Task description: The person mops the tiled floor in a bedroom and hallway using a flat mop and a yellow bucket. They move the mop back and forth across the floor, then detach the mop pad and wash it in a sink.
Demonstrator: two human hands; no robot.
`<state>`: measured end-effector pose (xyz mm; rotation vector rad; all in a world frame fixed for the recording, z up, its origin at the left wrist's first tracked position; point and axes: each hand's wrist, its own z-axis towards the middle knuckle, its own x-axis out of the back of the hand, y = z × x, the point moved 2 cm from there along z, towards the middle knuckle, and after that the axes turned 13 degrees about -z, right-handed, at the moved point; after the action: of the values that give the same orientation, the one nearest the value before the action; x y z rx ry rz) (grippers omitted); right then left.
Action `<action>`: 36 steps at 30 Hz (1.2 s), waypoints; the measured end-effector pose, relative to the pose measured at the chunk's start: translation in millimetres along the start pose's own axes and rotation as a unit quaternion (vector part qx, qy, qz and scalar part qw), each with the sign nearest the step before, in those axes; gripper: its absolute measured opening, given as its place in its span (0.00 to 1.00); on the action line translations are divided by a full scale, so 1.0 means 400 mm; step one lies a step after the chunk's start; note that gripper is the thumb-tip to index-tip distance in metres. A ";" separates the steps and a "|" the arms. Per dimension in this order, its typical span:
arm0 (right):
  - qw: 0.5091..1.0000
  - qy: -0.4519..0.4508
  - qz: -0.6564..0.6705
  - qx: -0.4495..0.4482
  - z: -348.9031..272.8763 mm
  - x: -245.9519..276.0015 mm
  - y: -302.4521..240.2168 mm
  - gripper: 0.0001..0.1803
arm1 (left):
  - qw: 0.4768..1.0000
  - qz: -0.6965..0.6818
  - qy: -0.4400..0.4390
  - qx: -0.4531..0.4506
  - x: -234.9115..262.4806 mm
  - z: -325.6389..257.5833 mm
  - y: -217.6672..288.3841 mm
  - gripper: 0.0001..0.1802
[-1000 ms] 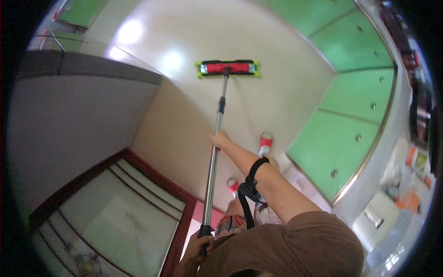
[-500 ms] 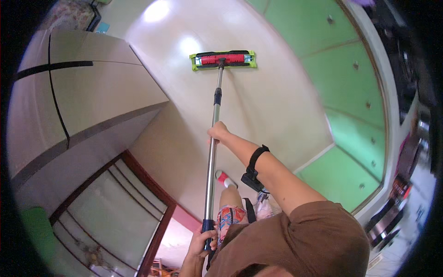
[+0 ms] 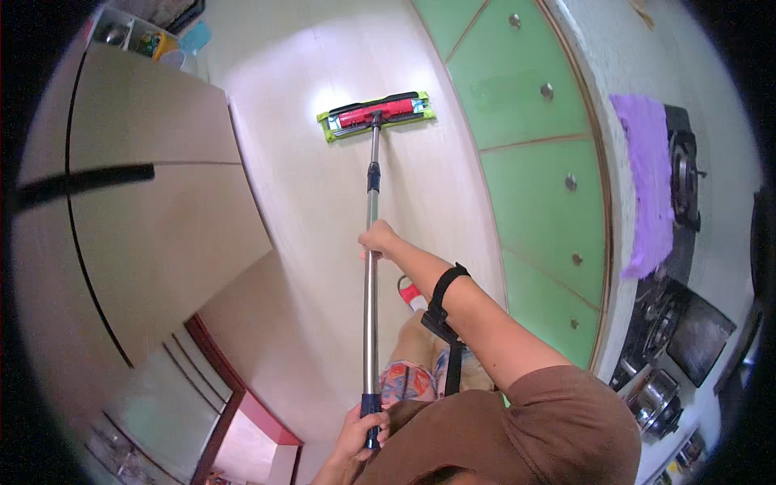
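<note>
A long-handled flat mop reaches away from me across the pale floor. Its wide mop head, lime green with a red middle and black bars, lies on the floor between the cabinets, slightly slanted. Low on the pole, my left hand is wrapped round the dark blue grip. My right hand grasps the metal tube farther up, below a dark collar. A black strap circles my right forearm.
Green cabinets with round knobs line the right side, under a counter with a purple cloth, a stove and a metal pot. A beige fridge-like cabinet stands left. Beyond it are containers. A red-framed doorway lies lower left.
In the view, the mop head has shifted slightly left and tilted, its right end now higher. The surroundings have shifted, bringing the counter and stove into fuller view. Both hands keep their hold.
</note>
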<state>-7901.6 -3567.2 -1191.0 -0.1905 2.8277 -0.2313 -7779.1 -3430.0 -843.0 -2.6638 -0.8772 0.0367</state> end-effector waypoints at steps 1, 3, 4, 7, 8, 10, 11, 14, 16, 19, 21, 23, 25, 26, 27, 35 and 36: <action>0.998 0.036 -0.022 -0.040 -0.006 0.025 -0.016 0.12 | 0.999 -0.011 -0.046 0.011 -0.039 -0.002 -0.003 0.19; 0.990 0.106 -0.061 -0.075 -0.026 0.062 -0.031 0.11 | 0.995 -0.056 -0.081 0.017 -0.076 -0.012 -0.008 0.18; 0.994 0.066 -0.052 -0.066 -0.039 0.067 -0.031 0.11 | 0.995 -0.040 -0.089 0.026 -0.082 -0.012 -0.019 0.17; 0.994 0.080 -0.059 -0.052 -0.073 0.084 -0.020 0.11 | 0.999 -0.048 -0.006 -0.021 -0.072 -0.020 -0.065 0.18; 0.992 0.100 -0.075 -0.033 -0.079 0.092 -0.018 0.11 | 0.994 -0.071 -0.071 -0.052 -0.088 0.000 -0.077 0.18; 0.991 0.089 -0.095 -0.029 -0.089 0.105 -0.022 0.12 | 0.997 -0.007 -0.065 -0.035 -0.097 0.000 -0.097 0.16; 0.989 0.074 -0.125 -0.026 -0.090 0.111 -0.026 0.13 | 0.996 0.011 -0.082 -0.022 -0.099 -0.005 -0.104 0.16; 0.990 0.082 -0.106 -0.035 -0.099 0.120 -0.042 0.12 | 0.997 -0.029 -0.058 -0.028 -0.103 -0.024 -0.105 0.19; 0.994 0.098 -0.044 0.019 -0.113 0.119 -0.064 0.11 | 0.996 -0.042 -0.076 -0.034 -0.109 -0.050 -0.103 0.19; 0.993 0.086 -0.076 -0.041 -0.151 0.107 -0.075 0.10 | 0.994 -0.045 -0.094 -0.035 -0.131 -0.094 -0.116 0.19; 0.991 0.077 -0.099 -0.042 -0.181 0.103 -0.083 0.10 | 0.995 -0.048 -0.088 -0.026 -0.146 -0.130 -0.128 0.19; 0.992 0.067 -0.090 -0.049 -0.206 0.107 -0.101 0.09 | 0.996 -0.038 -0.080 -0.024 -0.177 -0.163 -0.131 0.18; 0.990 0.056 -0.067 -0.107 -0.220 0.123 -0.129 0.09 | 0.998 -0.026 -0.057 -0.008 -0.216 -0.195 -0.126 0.18; 0.993 0.075 -0.066 -0.064 -0.221 0.139 -0.156 0.08 | 0.993 -0.038 -0.109 -0.022 -0.248 -0.203 -0.103 0.18; 0.992 0.083 -0.071 -0.062 -0.221 0.157 -0.181 0.08 | 0.996 -0.041 -0.082 -0.024 -0.269 -0.212 -0.088 0.18; 0.989 0.086 -0.103 -0.067 -0.224 0.334 -0.366 0.07 | 0.988 -0.086 -0.122 0.027 -0.500 -0.235 -0.044 0.16; 0.989 0.089 -0.092 -0.073 -0.217 0.339 -0.411 0.07 | 0.990 -0.078 -0.112 0.017 -0.513 -0.245 0.001 0.16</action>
<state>-8038.7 -3736.9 -1118.0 -0.4883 3.0070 -0.0825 -7932.5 -3579.5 -766.8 -2.5845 -1.1421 0.3161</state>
